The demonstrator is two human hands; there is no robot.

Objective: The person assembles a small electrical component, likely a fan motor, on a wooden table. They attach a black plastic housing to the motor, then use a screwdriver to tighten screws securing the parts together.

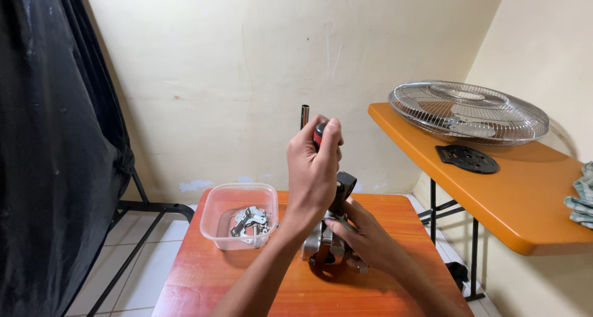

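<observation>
While my left hand (312, 169) clenches a red-handled screwdriver (319, 133) upright, my right hand (361, 233) grips the metal motor (324, 246) near the counter's (395, 215) middle, just beside a plastic tub (241, 215).

Plastic tub (239, 215) crowds the left; bare tabletop (395, 213) lies right.

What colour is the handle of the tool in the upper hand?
The handle in the left hand is red and black, seen in the head view.

Two bare forearms, no sleeves, rings or watch; left hand (312, 172) and right hand (364, 233) ungloved, short-nailed fingers (333, 131).
</observation>
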